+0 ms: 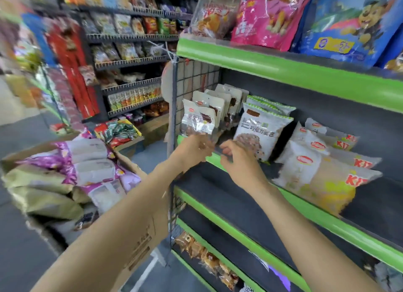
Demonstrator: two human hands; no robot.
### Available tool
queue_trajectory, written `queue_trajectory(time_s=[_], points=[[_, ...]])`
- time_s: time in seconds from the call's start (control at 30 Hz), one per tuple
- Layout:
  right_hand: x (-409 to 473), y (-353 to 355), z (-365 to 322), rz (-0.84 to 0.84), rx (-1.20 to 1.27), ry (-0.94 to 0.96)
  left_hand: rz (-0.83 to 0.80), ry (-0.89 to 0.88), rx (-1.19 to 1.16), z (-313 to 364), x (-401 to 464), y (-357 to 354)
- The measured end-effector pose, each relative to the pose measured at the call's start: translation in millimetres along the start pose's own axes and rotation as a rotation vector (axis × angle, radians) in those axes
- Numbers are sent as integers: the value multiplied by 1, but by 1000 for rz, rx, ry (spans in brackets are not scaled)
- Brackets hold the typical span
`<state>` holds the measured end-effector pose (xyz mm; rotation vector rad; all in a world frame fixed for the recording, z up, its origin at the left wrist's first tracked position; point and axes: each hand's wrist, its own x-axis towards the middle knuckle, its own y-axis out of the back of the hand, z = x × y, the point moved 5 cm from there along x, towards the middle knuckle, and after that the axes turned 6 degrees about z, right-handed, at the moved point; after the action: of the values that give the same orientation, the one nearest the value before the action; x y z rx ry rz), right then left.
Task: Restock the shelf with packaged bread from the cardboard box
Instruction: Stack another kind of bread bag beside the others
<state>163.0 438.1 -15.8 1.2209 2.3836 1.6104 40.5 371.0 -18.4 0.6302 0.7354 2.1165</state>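
A bread pack (197, 121) is held up by the left hand (197, 148) at the shelf (239, 195) front – the right hand (238, 160) is curled on nothing – while many packs are left in the cardboard box (135, 243) at eight o'clock.

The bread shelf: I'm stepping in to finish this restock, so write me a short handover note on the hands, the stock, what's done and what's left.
Left hand: holds the front white-and-brown bread packet at the shelf's left end, beside the wire grid panel.
Right hand: fingers curled at the shelf edge; whether it holds anything is unclear.
Done: a row of the same packets stands behind.
Left: the cardboard box at left is still piled with packets.
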Motion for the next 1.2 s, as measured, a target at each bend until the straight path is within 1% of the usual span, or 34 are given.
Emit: queue_trajectory(time_s=[0.07,0.13,0.2,0.27,0.33,0.47,0.53,0.6,0.63,0.73,0.77,0.8,0.9,0.93,1.0,1.1,1.13,1.2], points=[[6,-34,-22,-90,70,52,107,183,1,-49,-18,25],[8,-72,-43,-189,123,97,244,350,-54,-99,-39,49],[8,-109,-66,-279,167,151,399,476,-64,-140,-63,74],[8,-144,-88,-354,193,179,496,580,35,-173,-85,97],[9,-177,-111,-417,179,204,548,653,145,-202,-102,119],[24,-238,-153,-505,118,246,556,655,331,-258,-105,159],[38,-267,-171,-506,120,281,537,631,388,-278,-94,177],[54,-295,-185,-493,85,311,485,576,396,-293,-78,191],[60,-307,-192,-499,50,315,421,538,403,-301,-70,193],[71,-338,-207,-578,11,290,146,428,464,-325,-55,187],[71,-347,-210,-603,20,276,83,408,491,-333,-54,183],[70,-354,-209,-620,14,267,55,393,522,-339,-55,180],[67,-367,-203,-626,-175,276,106,341,555,-350,-61,174],[67,-368,-202,-614,-227,283,131,326,525,-351,-62,174],[70,-368,-204,-559,-244,311,192,296,434,-352,-62,177],[79,-361,-207,-450,-143,358,369,317,334,-345,-60,192],[82,-357,-204,-443,-87,344,445,351,328,-344,-61,197],[85,-348,-195,-474,95,229,609,464,278,-344,-66,203]])
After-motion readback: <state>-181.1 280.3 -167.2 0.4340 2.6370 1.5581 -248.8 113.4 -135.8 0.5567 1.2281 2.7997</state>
